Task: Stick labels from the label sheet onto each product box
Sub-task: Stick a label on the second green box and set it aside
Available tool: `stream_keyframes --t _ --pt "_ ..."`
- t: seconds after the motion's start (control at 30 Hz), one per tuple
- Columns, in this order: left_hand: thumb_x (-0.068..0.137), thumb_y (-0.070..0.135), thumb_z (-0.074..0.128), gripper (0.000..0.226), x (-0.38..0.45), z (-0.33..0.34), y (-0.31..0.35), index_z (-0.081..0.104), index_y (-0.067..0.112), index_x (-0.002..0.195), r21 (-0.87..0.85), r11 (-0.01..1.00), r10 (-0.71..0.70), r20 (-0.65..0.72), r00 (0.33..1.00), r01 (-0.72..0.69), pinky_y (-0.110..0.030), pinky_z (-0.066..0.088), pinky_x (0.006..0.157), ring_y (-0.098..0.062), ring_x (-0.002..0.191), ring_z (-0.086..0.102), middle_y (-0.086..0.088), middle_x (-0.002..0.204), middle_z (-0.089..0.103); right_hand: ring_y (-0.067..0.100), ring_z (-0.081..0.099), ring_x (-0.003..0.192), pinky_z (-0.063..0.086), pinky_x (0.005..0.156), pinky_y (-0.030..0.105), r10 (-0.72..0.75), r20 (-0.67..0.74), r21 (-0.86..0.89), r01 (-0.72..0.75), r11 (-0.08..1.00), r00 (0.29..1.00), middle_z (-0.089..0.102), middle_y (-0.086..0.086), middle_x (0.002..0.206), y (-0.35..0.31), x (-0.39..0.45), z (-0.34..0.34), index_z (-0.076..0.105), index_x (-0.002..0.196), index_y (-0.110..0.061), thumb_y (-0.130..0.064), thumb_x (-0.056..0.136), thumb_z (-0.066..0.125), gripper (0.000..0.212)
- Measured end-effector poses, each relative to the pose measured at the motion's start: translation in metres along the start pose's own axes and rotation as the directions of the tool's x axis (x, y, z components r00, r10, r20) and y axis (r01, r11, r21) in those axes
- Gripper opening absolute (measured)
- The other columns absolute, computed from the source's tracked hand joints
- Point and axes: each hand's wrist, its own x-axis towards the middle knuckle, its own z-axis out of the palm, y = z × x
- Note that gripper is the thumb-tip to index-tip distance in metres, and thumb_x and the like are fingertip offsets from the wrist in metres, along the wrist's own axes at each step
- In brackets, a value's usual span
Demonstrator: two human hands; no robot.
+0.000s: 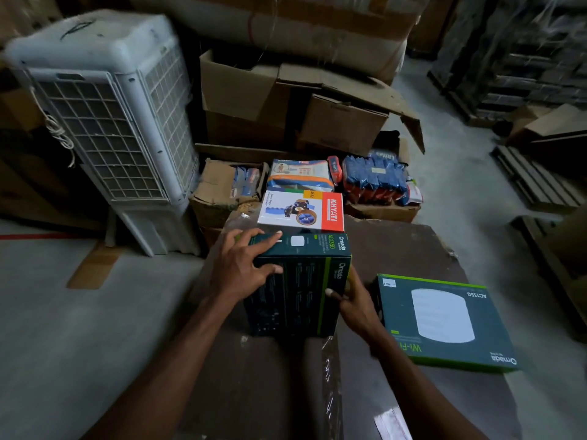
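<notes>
A dark teal Omada AC1350 box [300,290] is held upright on edge at the middle of the brown bench [403,249], gripped from both sides. The left hand [243,265] is spread over its upper left corner, fingers pressed on the printed face; the right hand [355,300] is wrapped round its lower right edge. The carton is judged stiff, light and smooth-coated, best taken by opposing edges, as here, so the glossy faces do not slip. A second Omada box [444,322] lies flat just to the right, its slim square shape outlined in green. A white-and-red Khyati carton sealer box [301,211] lies just behind. No label sheet can be made out with certainty. A ribbed white air cooler [104,122] stands beyond on the left.
</notes>
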Motion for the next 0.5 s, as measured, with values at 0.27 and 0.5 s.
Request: stream_keyframes --t 0.27,0.5 --pt "0.085 0.061 0.066 0.067 0.012 0.012 0.02 0.04 0.053 0.147 0.127 0.991 0.031 0.074 0.997 -0.041 -0.05 0.04 0.106 -0.031 0.141 0.031 0.008 0.154 0.043 0.021 0.021 0.155 0.025 0.119 0.045 -0.552 -0.073 -0.724 0.336 0.602 0.831 0.025 -0.006 0.167 -0.064 0.001 -0.007 0.036 0.155 -0.04 -0.052 0.094 0.065 0.068" --pt "0.098 0.071 0.016 0.058 0.011 0.017 0.017 0.025 0.053 0.152 0.34 0.933 0.11 0.056 0.992 -0.122 -0.07 0.006 0.114 -0.03 0.152 0.023 0.013 0.16 0.034 0.027 0.04 0.144 0.038 0.105 0.057 -0.539 -0.021 -0.851 0.268 0.452 0.842 0.049 -0.008 0.154 -0.056 0.012 0.005 0.047 0.147 -0.045 -0.021 0.083 0.078 0.075"
